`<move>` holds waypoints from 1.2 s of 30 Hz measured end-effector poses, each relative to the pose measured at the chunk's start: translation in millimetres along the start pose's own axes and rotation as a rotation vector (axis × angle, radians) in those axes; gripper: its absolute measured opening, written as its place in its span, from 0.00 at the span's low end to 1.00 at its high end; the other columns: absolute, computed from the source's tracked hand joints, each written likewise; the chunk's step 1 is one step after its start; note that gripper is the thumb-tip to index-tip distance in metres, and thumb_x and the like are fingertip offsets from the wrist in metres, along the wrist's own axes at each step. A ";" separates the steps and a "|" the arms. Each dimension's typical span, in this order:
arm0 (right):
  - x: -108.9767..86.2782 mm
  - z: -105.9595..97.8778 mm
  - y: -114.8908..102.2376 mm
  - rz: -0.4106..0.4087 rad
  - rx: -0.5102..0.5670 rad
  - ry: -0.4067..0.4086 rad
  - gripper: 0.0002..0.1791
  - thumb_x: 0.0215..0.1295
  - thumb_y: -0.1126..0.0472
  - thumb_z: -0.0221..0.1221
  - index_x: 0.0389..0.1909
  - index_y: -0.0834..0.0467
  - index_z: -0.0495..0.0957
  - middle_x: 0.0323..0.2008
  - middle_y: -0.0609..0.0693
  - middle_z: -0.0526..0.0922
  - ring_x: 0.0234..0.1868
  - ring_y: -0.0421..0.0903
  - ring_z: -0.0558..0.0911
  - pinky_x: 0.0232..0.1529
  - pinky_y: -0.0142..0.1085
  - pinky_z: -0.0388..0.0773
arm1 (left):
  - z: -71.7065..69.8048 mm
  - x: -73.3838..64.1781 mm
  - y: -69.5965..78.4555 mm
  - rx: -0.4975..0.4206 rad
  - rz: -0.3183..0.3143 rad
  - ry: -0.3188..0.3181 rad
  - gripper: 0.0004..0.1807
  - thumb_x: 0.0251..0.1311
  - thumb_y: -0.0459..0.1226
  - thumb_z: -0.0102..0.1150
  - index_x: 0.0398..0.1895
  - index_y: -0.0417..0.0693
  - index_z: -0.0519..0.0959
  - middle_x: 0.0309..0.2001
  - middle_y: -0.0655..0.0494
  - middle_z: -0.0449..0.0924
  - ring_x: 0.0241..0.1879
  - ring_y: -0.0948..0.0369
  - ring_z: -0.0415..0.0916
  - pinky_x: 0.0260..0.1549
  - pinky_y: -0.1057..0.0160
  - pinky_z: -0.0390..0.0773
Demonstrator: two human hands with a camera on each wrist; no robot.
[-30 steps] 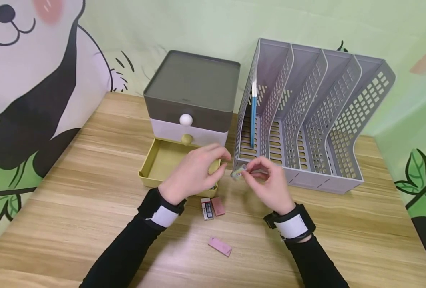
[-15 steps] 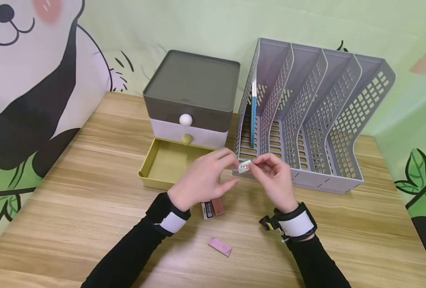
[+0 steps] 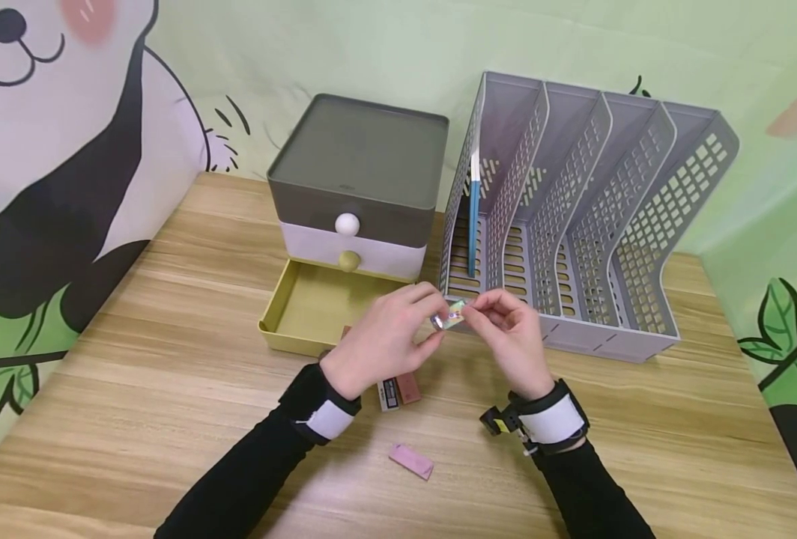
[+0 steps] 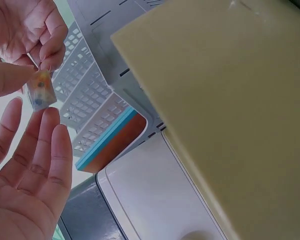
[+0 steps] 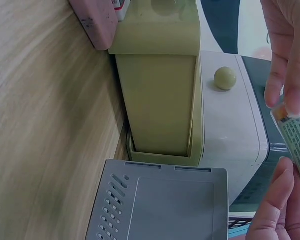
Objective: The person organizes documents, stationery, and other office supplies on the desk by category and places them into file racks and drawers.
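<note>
A small eraser in a clear printed wrapper [image 3: 454, 315] is held up between both hands, in front of the file rack. My right hand [image 3: 511, 337] pinches its right end between thumb and fingertips. At the left end are the fingertips of my left hand [image 3: 388, 333], which grip it from that side. Green print shows on the wrapped eraser [image 5: 297, 142] in the right wrist view, orange and white in the left wrist view. Below the hands, a sleeved eraser [image 3: 388, 395] and a pink eraser [image 3: 408, 388] lie side by side, partly hidden. Another pink eraser [image 3: 411, 461] lies nearer.
Behind the left hand stands a drawer box [image 3: 358, 153] whose bottom yellow drawer [image 3: 273, 314] is pulled out. A grey file rack [image 3: 597, 333] stands at the right, with a thin blue book [image 3: 474, 224] in its left slot. The tabletop [image 3: 135, 359] is wooden.
My left hand has moved right, away from over the drawer, to the wrapped eraser. My right hand has shifted slightly right, and the wrapped eraser has turned between the fingers.
</note>
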State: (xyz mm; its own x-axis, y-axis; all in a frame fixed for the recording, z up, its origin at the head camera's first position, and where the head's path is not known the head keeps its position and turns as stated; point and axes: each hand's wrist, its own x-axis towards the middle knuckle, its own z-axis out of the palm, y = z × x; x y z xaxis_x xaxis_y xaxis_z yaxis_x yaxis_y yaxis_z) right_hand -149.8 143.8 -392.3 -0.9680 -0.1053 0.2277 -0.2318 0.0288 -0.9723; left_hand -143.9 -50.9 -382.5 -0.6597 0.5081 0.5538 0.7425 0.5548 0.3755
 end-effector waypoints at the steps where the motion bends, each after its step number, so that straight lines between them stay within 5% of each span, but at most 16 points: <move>1: 0.0 -0.1 0.4 0.001 -0.004 -0.003 0.12 0.60 0.68 0.63 0.35 0.75 0.73 0.31 0.46 0.82 0.33 0.41 0.83 0.41 0.35 0.80 | 0.2 0.0 0.2 0.000 -0.002 0.002 0.07 0.55 0.33 0.64 0.38 0.47 0.79 0.39 0.58 0.77 0.34 0.64 0.74 0.34 0.69 0.73; 13: 0.3 1.1 0.3 0.013 -0.019 -0.057 0.08 0.62 0.73 0.58 0.37 0.77 0.74 0.33 0.46 0.81 0.34 0.42 0.83 0.43 0.36 0.80 | 1.2 0.0 -1.8 0.003 -0.024 0.037 0.10 0.53 0.31 0.62 0.39 0.45 0.78 0.38 0.57 0.79 0.31 0.64 0.73 0.34 0.67 0.74; 20: 1.1 6.7 1.0 -0.011 0.011 -0.070 0.11 0.67 0.69 0.55 0.39 0.78 0.74 0.37 0.61 0.82 0.39 0.47 0.84 0.46 0.39 0.80 | -13.5 -3.6 -9.5 0.018 -0.097 0.076 0.13 0.53 0.32 0.62 0.43 0.43 0.78 0.39 0.54 0.80 0.34 0.61 0.77 0.33 0.64 0.76; 24: -0.1 9.6 2.0 -0.046 -0.083 -0.070 0.08 0.66 0.70 0.56 0.38 0.74 0.76 0.39 0.67 0.82 0.40 0.49 0.84 0.45 0.37 0.80 | -21.8 -9.6 -16.9 0.019 -0.144 0.101 0.19 0.52 0.32 0.62 0.50 0.40 0.78 0.39 0.52 0.80 0.35 0.61 0.79 0.33 0.63 0.77; 28: -1.2 14.6 2.4 -0.094 -0.235 -0.099 0.07 0.65 0.68 0.58 0.39 0.69 0.79 0.40 0.62 0.83 0.40 0.47 0.83 0.43 0.35 0.80 | -29.4 -19.2 -25.7 0.040 -0.183 0.082 0.28 0.52 0.32 0.63 0.60 0.39 0.76 0.43 0.48 0.80 0.34 0.60 0.78 0.32 0.64 0.76; 36: 0.6 36.1 0.5 -0.307 -0.562 -0.359 0.11 0.64 0.66 0.57 0.45 0.65 0.80 0.45 0.57 0.83 0.46 0.49 0.82 0.49 0.41 0.79 | -49.8 -37.5 -44.5 0.132 -0.302 0.006 0.24 0.53 0.33 0.62 0.56 0.39 0.80 0.43 0.45 0.77 0.31 0.56 0.74 0.30 0.58 0.76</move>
State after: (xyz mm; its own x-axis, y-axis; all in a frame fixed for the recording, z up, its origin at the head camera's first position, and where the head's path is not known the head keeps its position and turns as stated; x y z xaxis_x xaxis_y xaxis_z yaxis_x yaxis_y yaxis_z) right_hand -147.1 107.8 -394.5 -0.7826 -0.5073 0.3608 -0.5955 0.4410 -0.6715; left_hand -146.4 -127.4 -383.0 -0.8469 0.3036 0.4366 0.4915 0.7605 0.4244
